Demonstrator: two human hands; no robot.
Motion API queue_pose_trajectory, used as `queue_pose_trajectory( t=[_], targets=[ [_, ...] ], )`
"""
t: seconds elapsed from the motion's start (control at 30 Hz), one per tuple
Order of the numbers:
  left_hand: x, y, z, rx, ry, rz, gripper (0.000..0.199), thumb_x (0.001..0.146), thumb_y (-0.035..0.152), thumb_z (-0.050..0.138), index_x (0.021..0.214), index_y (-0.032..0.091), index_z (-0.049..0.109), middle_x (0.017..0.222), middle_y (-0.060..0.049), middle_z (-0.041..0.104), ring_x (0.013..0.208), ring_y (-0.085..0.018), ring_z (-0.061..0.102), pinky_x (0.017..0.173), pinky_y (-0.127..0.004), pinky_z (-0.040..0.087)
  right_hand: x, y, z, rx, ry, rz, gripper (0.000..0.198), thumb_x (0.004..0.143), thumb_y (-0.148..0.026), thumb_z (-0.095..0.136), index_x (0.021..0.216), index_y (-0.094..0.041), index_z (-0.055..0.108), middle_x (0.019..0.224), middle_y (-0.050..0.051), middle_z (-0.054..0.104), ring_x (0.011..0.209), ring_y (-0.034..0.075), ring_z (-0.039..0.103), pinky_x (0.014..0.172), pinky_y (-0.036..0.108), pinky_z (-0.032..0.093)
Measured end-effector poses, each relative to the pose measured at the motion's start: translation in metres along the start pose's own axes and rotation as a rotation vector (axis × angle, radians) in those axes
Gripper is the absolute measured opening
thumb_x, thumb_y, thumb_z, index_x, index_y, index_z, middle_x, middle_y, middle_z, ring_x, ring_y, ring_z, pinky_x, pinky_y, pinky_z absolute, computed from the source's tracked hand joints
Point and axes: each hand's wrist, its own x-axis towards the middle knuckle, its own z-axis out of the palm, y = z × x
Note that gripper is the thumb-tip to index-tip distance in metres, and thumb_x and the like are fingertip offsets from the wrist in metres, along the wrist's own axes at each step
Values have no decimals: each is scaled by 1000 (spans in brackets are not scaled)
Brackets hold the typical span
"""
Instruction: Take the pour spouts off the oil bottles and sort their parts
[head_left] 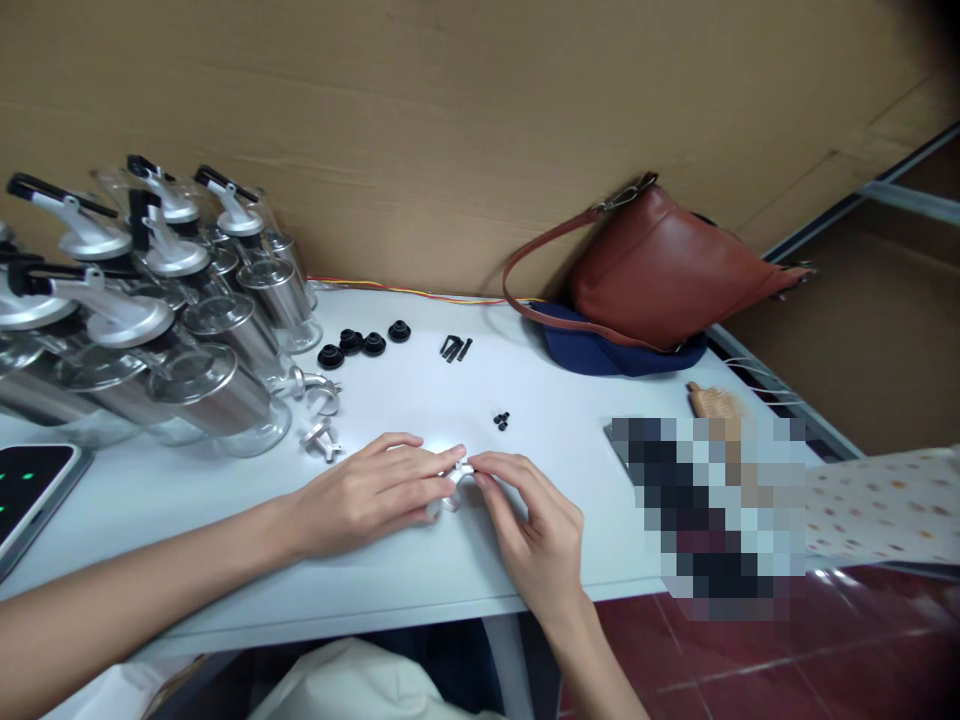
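Observation:
Low over the table's front half, my left hand (375,495) lies with its fingers over a small silver pourer top (453,484), holding it steady. From the right, the thumb and forefinger of my right hand (536,525) pinch together at the raised prong of this part. What sits between those fingertips is too small and hidden to make out. Several tiny black plugs (502,420) lie just beyond my hands. Farther back are several black lever strips (455,348) and several round black rubber stoppers (373,344). Two more silver tops (321,440) lie left of my left hand.
Glass and steel bottles (214,385) with silver lever pourers crowd the table's left side. A dark device (37,490) is at the left edge. A brown handbag (660,270) rests on a navy cap (622,345) at the back right. A patterned sleeve (885,505) reaches in from the right.

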Motion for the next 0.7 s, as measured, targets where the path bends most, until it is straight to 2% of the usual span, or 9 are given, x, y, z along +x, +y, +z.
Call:
queue_pose_trajectory(
  t=[0.17,0.33,0.7],
  targets=[
    [-1,0,0,8,-1,10,20,95,19,46,111,11,54,118,-19,65,115,-14,59,100,-33,43,0,1,0,-3,16,8,23,85,-1,55,97,-20,60,88,3,69,81,14,65,74,25,53],
    [0,-1,0,14,6,7,20,95,18,46,113,12,53,119,-18,65,115,-14,60,99,-33,43,2,-1,1,-50,81,57,16,85,-8,57,93,-21,62,82,1,70,73,14,67,67,23,55],
    [0,0,-2,52,-10,1,18,95,17,45,110,16,56,121,-17,64,112,-14,61,98,-33,44,0,0,1,-78,58,70,11,86,-11,57,90,-21,59,80,1,69,72,15,66,66,26,54]
  ],
)
